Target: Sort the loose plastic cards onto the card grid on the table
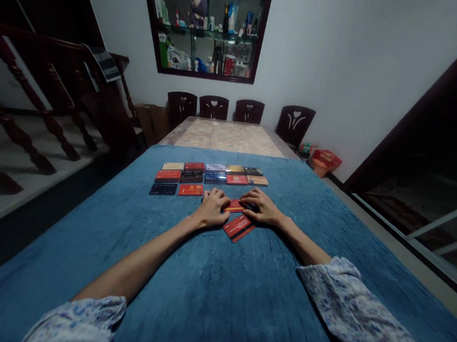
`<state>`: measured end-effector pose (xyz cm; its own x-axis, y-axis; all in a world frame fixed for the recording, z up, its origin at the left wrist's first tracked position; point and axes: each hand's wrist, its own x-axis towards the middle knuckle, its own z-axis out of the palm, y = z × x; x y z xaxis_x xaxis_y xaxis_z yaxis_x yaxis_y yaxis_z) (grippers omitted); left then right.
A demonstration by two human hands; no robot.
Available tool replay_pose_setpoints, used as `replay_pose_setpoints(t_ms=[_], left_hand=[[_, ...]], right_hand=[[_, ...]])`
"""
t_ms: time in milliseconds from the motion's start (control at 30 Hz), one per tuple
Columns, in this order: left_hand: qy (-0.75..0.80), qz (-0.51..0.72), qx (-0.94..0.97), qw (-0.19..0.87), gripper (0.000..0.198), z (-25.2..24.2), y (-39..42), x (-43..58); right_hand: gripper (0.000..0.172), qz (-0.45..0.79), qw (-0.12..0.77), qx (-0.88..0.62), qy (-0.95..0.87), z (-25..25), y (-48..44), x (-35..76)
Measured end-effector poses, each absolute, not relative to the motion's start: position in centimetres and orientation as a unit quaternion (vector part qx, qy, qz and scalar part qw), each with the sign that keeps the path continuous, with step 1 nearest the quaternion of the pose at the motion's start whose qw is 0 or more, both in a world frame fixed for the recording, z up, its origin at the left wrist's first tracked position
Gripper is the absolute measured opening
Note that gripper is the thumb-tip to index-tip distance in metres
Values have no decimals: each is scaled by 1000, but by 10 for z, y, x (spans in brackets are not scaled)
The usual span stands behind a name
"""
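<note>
Several stacks of cards stand in rows on the blue cloth (159,244), among them a dark blue card (164,189) and a red-orange card (191,189) in the nearest row. My left hand (212,208) rests on the cloth right of the red-orange card, its fingers curled and its thumb at the left edge of a red card with a yellow stripe (234,205). From the right, my right hand (260,207) pinches a dark card (250,206) over that card's right end. Nearer to me, a red card with a black stripe (239,228) lies tilted on the cloth.
Beyond the cloth the table's pale patterned top (231,136) shows, with dark chairs (213,107) behind it. A cardboard box (152,123) stands at the back left. A red bag (326,158) is on the floor at the right, and a wooden railing (39,103) runs along the left.
</note>
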<state>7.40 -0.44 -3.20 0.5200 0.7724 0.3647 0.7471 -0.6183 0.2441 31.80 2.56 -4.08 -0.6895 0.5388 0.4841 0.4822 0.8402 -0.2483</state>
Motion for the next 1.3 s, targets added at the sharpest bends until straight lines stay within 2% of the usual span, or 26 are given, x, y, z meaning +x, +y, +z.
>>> replay_pose_setpoints(t_ms=[467, 967, 1200, 1300], left_hand=[[439, 255, 861, 25, 28, -25, -7, 74], [441, 329, 832, 69, 28, -34, 7, 69], [440, 345, 824, 91, 46, -39, 10, 66], [445, 348, 821, 88, 47, -39, 10, 65]], right_hand=[[34, 14, 338, -323, -884, -47, 26, 316], [27, -14, 421, -340, -841, -49, 26, 308], [25, -12, 422, -341, -840, -49, 24, 307], [24, -14, 416, -332, -847, -49, 24, 306]])
